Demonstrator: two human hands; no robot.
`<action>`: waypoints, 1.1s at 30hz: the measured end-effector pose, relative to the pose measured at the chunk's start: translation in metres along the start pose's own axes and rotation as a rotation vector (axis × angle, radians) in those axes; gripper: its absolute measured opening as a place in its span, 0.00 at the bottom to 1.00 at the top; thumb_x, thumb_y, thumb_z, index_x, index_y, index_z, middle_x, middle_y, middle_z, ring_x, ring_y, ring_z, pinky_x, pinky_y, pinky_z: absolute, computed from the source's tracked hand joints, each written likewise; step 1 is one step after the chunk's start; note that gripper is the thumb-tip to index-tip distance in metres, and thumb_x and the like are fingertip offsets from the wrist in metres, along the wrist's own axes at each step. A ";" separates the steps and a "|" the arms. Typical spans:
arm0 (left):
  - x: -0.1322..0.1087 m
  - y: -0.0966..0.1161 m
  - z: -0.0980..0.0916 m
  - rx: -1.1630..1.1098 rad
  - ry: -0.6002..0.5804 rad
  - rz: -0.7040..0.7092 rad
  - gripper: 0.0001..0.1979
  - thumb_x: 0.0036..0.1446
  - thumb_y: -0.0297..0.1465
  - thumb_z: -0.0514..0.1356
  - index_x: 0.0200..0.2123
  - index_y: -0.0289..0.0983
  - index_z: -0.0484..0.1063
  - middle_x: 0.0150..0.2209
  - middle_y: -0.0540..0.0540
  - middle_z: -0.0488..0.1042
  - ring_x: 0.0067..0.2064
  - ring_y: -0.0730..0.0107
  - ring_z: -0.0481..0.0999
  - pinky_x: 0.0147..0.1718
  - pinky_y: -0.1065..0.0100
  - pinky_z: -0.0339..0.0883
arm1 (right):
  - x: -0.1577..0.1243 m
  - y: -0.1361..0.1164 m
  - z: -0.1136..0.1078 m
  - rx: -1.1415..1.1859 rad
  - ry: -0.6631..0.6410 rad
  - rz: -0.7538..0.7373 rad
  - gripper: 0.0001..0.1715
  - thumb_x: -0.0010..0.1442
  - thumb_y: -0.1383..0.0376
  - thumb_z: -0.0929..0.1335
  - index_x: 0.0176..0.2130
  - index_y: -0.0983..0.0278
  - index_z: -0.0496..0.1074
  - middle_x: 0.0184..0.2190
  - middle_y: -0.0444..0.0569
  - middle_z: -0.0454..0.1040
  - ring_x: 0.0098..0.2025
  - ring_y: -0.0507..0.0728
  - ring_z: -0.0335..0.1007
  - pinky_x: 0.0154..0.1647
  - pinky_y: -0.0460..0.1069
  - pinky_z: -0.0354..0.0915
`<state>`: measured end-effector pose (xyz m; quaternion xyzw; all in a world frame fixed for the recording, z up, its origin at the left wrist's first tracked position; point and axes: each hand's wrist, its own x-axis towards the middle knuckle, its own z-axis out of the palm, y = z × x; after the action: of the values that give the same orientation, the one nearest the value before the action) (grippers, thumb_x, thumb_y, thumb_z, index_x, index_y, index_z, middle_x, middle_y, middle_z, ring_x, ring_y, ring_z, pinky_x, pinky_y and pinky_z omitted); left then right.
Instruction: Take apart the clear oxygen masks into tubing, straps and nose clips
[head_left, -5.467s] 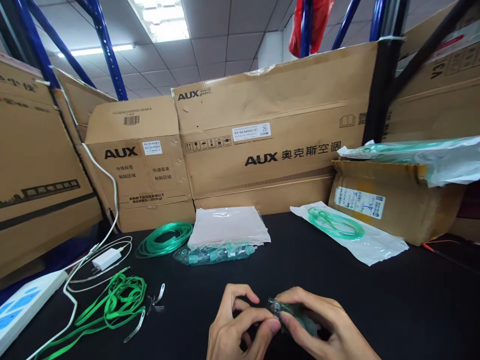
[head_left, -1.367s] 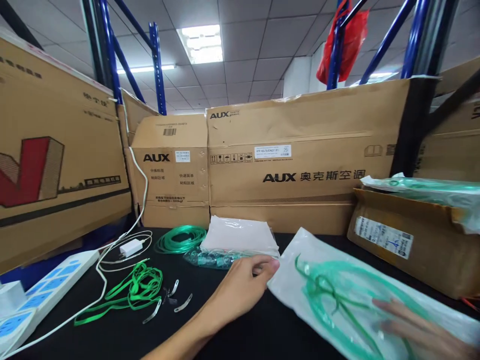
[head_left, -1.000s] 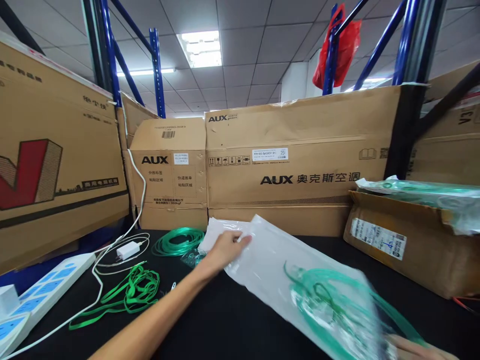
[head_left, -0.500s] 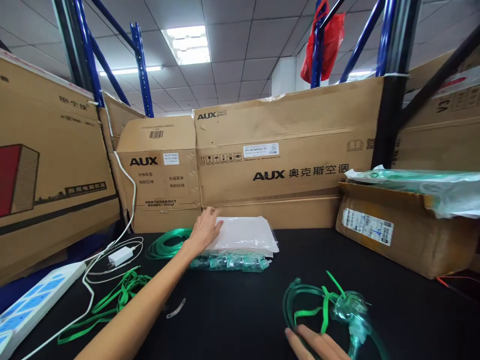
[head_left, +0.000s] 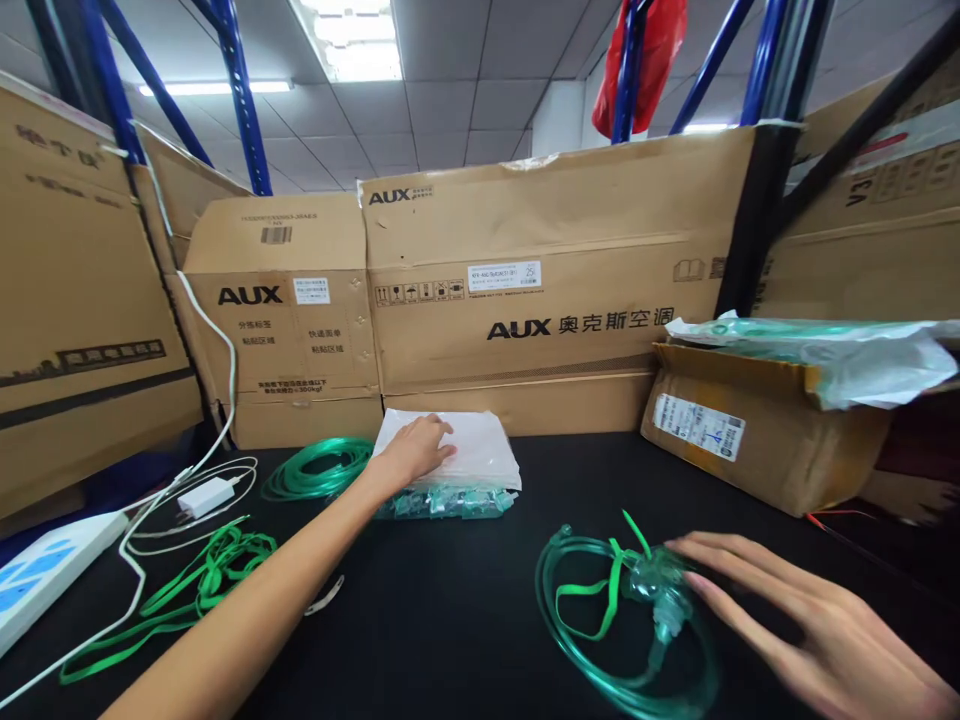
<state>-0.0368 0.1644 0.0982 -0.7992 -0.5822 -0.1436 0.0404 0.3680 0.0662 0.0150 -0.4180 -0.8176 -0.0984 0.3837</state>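
Note:
My left hand (head_left: 420, 450) reaches to the back of the table and lies over a stack of white plastic bags (head_left: 476, 445), fingers apart. Clear greenish plastic parts (head_left: 457, 502) show just below the stack's front edge. At the front right lies a clear green breathing mask (head_left: 651, 578) with a green elastic strap (head_left: 615, 595) and coiled green tubing (head_left: 551, 600). My right hand (head_left: 795, 610) is open beside the mask, fingers stretched out, fingertips touching or very close to its right side.
Behind the left wrist lies a coil of green tubing (head_left: 319, 470). Green elastic straps (head_left: 214, 570), a white charger (head_left: 206, 497) and a power strip (head_left: 56, 570) lie left. A cardboard box (head_left: 772, 430) bearing plastic packs (head_left: 832, 345) stands right; large cartons (head_left: 540, 280) line the back.
My right hand has moved from the tubing at the front to the mask's right side. My left hand has shifted further onto the white bags. The view has tilted and turned slightly.

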 end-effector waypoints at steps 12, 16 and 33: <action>-0.142 0.153 0.086 -0.063 0.423 0.535 0.29 0.65 0.56 0.60 0.47 0.34 0.76 0.36 0.45 0.81 0.36 0.57 0.83 0.30 0.64 0.80 | -0.010 -0.046 0.023 0.021 -0.136 0.043 0.27 0.73 0.51 0.64 0.63 0.61 0.73 0.55 0.55 0.83 0.54 0.65 0.83 0.51 0.54 0.80; -0.149 0.146 0.104 -0.067 0.484 0.461 0.27 0.64 0.54 0.62 0.45 0.34 0.76 0.36 0.45 0.81 0.34 0.57 0.82 0.30 0.62 0.80 | -0.024 -0.064 0.014 -0.012 -0.128 -0.025 0.28 0.73 0.56 0.65 0.69 0.55 0.66 0.63 0.52 0.77 0.59 0.65 0.79 0.55 0.53 0.79; -0.182 0.097 0.069 0.062 0.338 0.467 0.07 0.73 0.37 0.58 0.47 0.39 0.70 0.37 0.52 0.81 0.33 0.63 0.81 0.31 0.63 0.67 | -0.004 -0.114 0.028 -0.158 -0.206 -0.537 0.23 0.76 0.63 0.58 0.57 0.59 0.78 0.49 0.56 0.86 0.46 0.65 0.87 0.41 0.53 0.84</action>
<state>0.0159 -0.0181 -0.0080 -0.8748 -0.3714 -0.2437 0.1932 0.2678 0.0050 0.0113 -0.2231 -0.9233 -0.2170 0.2252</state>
